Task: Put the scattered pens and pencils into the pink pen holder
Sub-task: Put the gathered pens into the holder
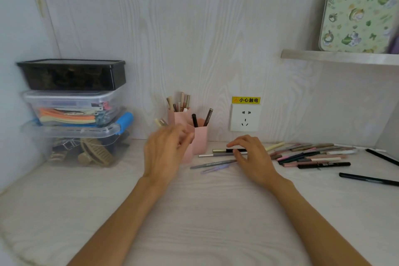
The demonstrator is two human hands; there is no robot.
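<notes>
At frame centre our right hand (251, 155) pinches a black pen (228, 150) lying left-right beside the pink holder (199, 138); our left hand (166, 149) hovers, fingers relaxed. A yellow sticker (246, 100) reads "小心触电".

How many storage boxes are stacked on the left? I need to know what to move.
3: a black box on top, a clear box in the middle, a clear blue-latched box at the bottom.

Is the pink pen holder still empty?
No, the pink plastic pen holder against the wall already has several pens standing in its compartments, including a black pen.
</notes>
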